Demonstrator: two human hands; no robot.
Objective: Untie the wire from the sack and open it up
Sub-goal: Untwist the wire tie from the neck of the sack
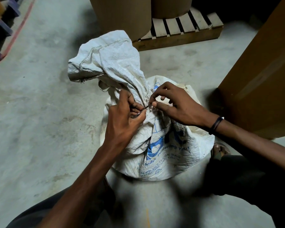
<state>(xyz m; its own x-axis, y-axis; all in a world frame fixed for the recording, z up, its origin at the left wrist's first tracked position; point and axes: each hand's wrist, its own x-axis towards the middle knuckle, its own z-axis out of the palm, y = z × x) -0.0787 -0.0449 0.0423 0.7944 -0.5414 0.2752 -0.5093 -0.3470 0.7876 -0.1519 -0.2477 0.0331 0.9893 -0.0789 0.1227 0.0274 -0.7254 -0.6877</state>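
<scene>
Now both hands pinch the thin wire [146, 108] at the sack [163, 145] neck: left hand [123, 124] one end, right hand [174, 106] the other.

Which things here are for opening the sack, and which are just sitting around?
For the job:
sack, standing on the floor, neck bunched shut
wire around the neck, pinched by both hands
left hand
right hand

Just sitting around:
wooden pallet behind the sack
big cardboard rolls on the pallet
brown box on the right
</scene>
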